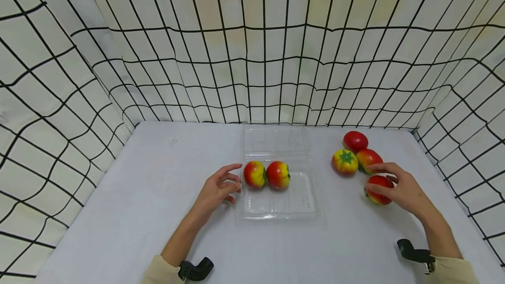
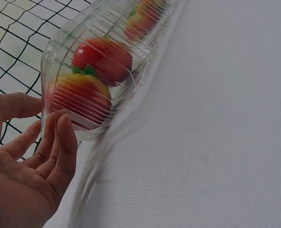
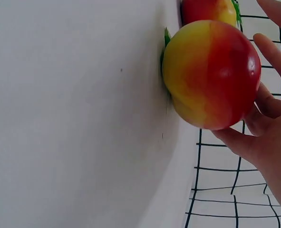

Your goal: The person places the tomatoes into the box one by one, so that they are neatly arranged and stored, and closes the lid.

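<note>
My right hand (image 1: pixel 404 189) holds a red-and-yellow tomato (image 1: pixel 380 190) at the right side of the table, thumb across it and some fingers curled round behind. In the right wrist view this tomato (image 3: pixel 211 73) shows its green leaves against the table side, while other fingers stretch away from it. My left hand (image 1: pixel 217 189), fingers loosely bent, rests at the left edge of a clear plastic clamshell box (image 1: pixel 284 200). Inside the box, two tomatoes, a left one (image 1: pixel 254 174) and a right one (image 1: pixel 278 175), sit side by side at the back left.
Beyond my right hand lie three more: a red tomato (image 1: pixel 355 141), a yellowish one with green leaves up (image 1: pixel 345 162) and a red-yellow one (image 1: pixel 369 160). The box's lid (image 1: pixel 276 141) lies folded back. Black netting (image 1: pixel 264 60) rises behind and beside the white table (image 1: pixel 165 161).
</note>
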### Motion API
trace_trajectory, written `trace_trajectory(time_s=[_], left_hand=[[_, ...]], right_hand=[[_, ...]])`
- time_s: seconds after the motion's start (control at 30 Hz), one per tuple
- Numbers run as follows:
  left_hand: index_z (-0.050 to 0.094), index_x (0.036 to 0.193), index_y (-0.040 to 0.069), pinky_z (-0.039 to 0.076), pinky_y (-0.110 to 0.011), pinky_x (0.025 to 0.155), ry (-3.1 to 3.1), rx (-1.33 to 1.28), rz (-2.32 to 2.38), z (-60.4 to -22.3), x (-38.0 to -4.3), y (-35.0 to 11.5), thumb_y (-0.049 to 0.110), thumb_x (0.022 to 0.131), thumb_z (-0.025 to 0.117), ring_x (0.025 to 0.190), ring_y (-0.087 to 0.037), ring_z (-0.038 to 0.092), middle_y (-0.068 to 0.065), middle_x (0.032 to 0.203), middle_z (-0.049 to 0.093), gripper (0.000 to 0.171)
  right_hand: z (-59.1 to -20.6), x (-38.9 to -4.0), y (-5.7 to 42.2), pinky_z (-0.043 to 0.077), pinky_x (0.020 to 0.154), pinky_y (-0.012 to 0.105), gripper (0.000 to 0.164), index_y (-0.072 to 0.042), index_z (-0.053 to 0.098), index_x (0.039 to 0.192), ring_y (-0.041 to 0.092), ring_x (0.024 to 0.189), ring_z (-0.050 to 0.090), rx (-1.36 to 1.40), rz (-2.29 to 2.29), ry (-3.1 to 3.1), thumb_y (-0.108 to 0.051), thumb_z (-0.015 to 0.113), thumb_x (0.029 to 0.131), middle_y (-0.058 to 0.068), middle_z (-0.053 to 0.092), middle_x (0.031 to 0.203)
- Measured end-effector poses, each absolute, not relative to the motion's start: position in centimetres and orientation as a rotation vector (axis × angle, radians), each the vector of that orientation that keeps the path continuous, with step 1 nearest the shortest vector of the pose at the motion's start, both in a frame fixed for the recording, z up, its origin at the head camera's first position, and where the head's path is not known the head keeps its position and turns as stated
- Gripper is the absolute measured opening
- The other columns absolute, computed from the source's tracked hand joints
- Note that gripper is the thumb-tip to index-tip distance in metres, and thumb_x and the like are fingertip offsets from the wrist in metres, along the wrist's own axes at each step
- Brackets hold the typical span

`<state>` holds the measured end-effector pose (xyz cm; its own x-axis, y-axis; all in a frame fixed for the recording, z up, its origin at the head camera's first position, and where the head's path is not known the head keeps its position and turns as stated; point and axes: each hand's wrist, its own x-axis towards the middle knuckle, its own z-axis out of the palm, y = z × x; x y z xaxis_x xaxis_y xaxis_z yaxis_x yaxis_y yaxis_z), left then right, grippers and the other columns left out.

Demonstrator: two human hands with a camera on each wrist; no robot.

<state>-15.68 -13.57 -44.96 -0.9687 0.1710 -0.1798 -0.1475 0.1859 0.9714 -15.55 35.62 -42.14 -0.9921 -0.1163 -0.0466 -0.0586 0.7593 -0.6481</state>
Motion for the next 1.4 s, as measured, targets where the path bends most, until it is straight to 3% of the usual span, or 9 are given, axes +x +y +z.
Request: trace_trajectory(time_s=[0.13, 0.23, 0.3, 0.4, 0.47, 0.63, 0.73, 1.13, 1.4], left_hand=[[0.053, 0.150, 0.020, 0.062, -0.024, 0.072, 2.213, 0.035, 1.864, -44.9, -15.7, -13.6, 0.014, 0.098, 0.068, 0.093, -0.024, 0.069, -0.014, 0.114, 0.065, 0.054], [0.053, 0.150, 0.020, 0.062, -0.024, 0.072, 2.209, 0.042, 1.867, -44.9, -15.7, -13.7, 0.014, 0.098, 0.067, 0.093, -0.024, 0.069, -0.014, 0.114, 0.065, 0.054], [0.053, 0.150, 0.020, 0.062, -0.024, 0.072, 2.206, 0.044, 1.869, -45.0, -15.7, -13.7, 0.014, 0.099, 0.067, 0.093, -0.024, 0.069, -0.015, 0.115, 0.065, 0.054], [0.053, 0.150, 0.020, 0.062, -0.024, 0.072, 2.202, 0.043, 1.869, -45.0, -15.7, -13.7, 0.013, 0.099, 0.067, 0.093, -0.024, 0.069, -0.015, 0.116, 0.065, 0.054], [0.053, 0.150, 0.020, 0.062, -0.024, 0.072, 2.203, 0.040, 1.869, -45.0, -15.7, -13.7, 0.014, 0.099, 0.067, 0.092, -0.023, 0.069, -0.015, 0.116, 0.065, 0.054], [0.053, 0.150, 0.020, 0.062, -0.024, 0.072, 2.212, 0.040, 1.869, -45.0, -15.7, -13.7, 0.014, 0.098, 0.068, 0.091, -0.022, 0.069, -0.015, 0.115, 0.065, 0.054], [0.054, 0.150, 0.020, 0.062, -0.024, 0.071, 2.213, 0.044, 1.874, -45.0, -15.7, -13.7, 0.013, 0.098, 0.068, 0.090, -0.022, 0.069, -0.014, 0.114, 0.065, 0.054], [0.055, 0.149, 0.018, 0.062, -0.026, 0.069, 2.198, 0.071, 1.882, -45.2, -15.7, -13.7, 0.012, 0.098, 0.069, 0.090, -0.023, 0.068, -0.012, 0.110, 0.065, 0.053], [0.055, 0.149, 0.018, 0.062, -0.026, 0.069, 2.190, 0.078, 1.887, -45.1, -15.8, -13.8, 0.013, 0.098, 0.068, 0.091, -0.023, 0.068, -0.013, 0.111, 0.064, 0.052]], right_hand=[[-42.4, -15.5, 36.0, 0.054, 0.100, 0.048, 0.065, -0.006, 0.053, 0.146, 0.049, 0.136, 0.039, -0.149, -1.025, 2.844, -0.034, 0.078, 0.092, 0.027, 0.044, 0.151], [-42.6, -15.4, 36.3, 0.055, 0.097, 0.039, 0.068, -0.007, 0.052, 0.147, 0.049, 0.135, 0.038, -0.146, -1.022, 2.824, -0.037, 0.078, 0.092, 0.028, 0.042, 0.153], [-42.6, -15.3, 36.6, 0.051, 0.092, 0.025, 0.069, -0.007, 0.052, 0.147, 0.049, 0.135, 0.038, -0.142, -1.017, 2.820, -0.039, 0.079, 0.091, 0.028, 0.041, 0.153], [-42.5, -15.2, 36.9, 0.049, 0.088, 0.018, 0.070, -0.007, 0.052, 0.147, 0.048, 0.135, 0.037, -0.137, -1.017, 2.819, -0.040, 0.079, 0.091, 0.027, 0.042, 0.153], [-42.5, -15.1, 37.1, 0.052, 0.088, 0.022, 0.071, -0.006, 0.051, 0.147, 0.048, 0.134, 0.037, -0.138, -1.016, 2.811, -0.039, 0.079, 0.091, 0.028, 0.042, 0.153], [-42.7, -14.9, 37.5, 0.060, 0.091, 0.056, 0.078, -0.004, 0.043, 0.152, 0.055, 0.133, 0.037, -0.118, -1.015, 2.756, -0.034, 0.080, 0.091, 0.032, 0.039, 0.153], [-42.7, -14.9, 37.7, 0.058, 0.092, 0.062, 0.082, -0.003, 0.040, 0.154, 0.056, 0.132, 0.037, -0.102, -0.988, 2.726, -0.033, 0.081, 0.090, 0.034, 0.039, 0.152], [-42.9, -14.6, 37.8, 0.061, 0.090, 0.056, 0.083, -0.008, 0.039, 0.156, 0.054, 0.133, 0.043, -0.124, -1.068, 2.646, -0.035, 0.082, 0.089, 0.032, 0.045, 0.150], [-43.0, -14.8, 37.7, 0.059, 0.080, 0.029, 0.080, -0.006, 0.039, 0.156, 0.051, 0.130, 0.049, -0.142, -1.088, 2.662, -0.031, 0.079, 0.092, 0.030, 0.048, 0.147]])
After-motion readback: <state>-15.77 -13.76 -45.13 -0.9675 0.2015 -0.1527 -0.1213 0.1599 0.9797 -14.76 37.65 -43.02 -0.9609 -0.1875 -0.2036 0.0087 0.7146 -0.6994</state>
